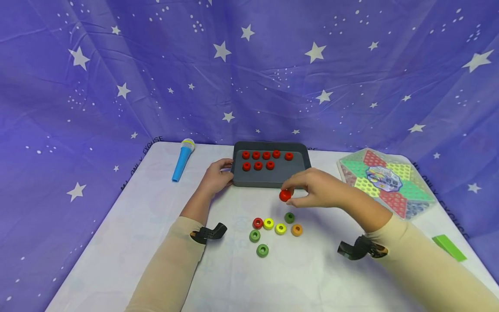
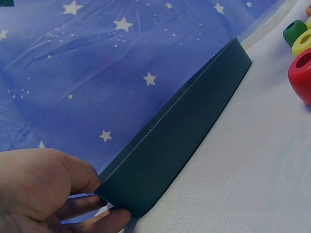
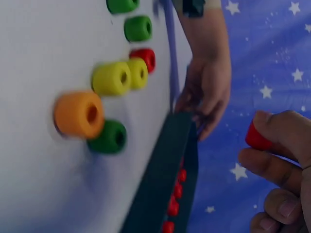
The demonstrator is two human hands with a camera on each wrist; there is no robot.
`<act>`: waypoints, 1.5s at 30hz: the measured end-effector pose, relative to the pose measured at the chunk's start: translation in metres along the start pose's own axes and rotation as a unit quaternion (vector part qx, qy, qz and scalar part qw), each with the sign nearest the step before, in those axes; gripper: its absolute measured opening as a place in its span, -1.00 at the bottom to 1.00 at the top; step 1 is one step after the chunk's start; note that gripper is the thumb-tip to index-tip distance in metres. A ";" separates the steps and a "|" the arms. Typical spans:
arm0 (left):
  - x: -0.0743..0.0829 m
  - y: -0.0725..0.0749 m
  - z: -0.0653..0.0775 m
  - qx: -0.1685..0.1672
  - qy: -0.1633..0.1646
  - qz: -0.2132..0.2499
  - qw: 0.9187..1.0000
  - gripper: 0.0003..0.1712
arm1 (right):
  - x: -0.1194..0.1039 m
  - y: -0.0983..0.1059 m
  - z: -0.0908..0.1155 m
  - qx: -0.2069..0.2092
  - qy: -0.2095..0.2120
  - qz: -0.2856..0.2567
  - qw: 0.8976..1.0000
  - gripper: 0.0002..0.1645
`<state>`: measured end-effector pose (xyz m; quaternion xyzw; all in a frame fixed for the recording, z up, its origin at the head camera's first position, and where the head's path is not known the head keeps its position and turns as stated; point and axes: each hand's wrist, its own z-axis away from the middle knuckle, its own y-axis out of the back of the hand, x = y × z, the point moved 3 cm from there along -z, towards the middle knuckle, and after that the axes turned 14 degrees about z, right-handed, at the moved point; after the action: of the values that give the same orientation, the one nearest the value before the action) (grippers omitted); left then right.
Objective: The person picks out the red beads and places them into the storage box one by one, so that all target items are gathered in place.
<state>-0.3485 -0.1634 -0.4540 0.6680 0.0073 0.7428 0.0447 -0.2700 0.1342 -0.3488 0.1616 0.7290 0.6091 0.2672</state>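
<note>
My right hand [image 1: 317,188] pinches a red bead [image 1: 285,196] between thumb and fingers, just in front of the tray's near right corner. The right wrist view shows this red bead [image 3: 257,136] at the fingertips. At its left end, the dark grey tray [image 1: 290,169] is held by my left hand [image 1: 216,177], its fingers bent against the corner and wall [image 2: 180,131]. Several red beads [image 1: 258,165] stand in two rows inside the tray. Nearer me lie loose beads: one red [image 1: 257,223], two yellow [image 1: 280,229], one orange [image 1: 296,229] and three green [image 1: 263,250].
A blue toy microphone [image 1: 182,161] lies at the back left. To the right is a hexagonal game box [image 1: 383,180] with coloured triangles, and a green block [image 1: 449,248] sits near the table's right edge. A purple star-patterned cloth [image 1: 273,78] hangs behind the white table [image 1: 128,242].
</note>
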 end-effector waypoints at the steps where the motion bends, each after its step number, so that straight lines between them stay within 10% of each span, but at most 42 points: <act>1: 0.000 0.000 0.000 0.000 -0.001 0.000 1.000 -0.31 | 0.004 0.005 -0.003 -0.007 -0.009 -0.003 1.000 -0.68; 15: 0.002 0.002 -0.001 -0.004 -0.001 0.008 1.000 -0.31 | 0.064 0.037 -0.052 -0.119 -0.077 0.040 0.989 -0.63; 45: -0.001 0.002 -0.001 -0.006 -0.005 0.012 1.000 -0.32 | 0.112 -0.020 -0.116 -0.208 -0.135 0.137 0.959 -0.87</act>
<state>-0.3493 -0.1657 -0.4554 0.6714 -0.0050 0.7400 0.0396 -0.4263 0.0993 -0.3760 0.2816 0.5145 0.7502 0.3054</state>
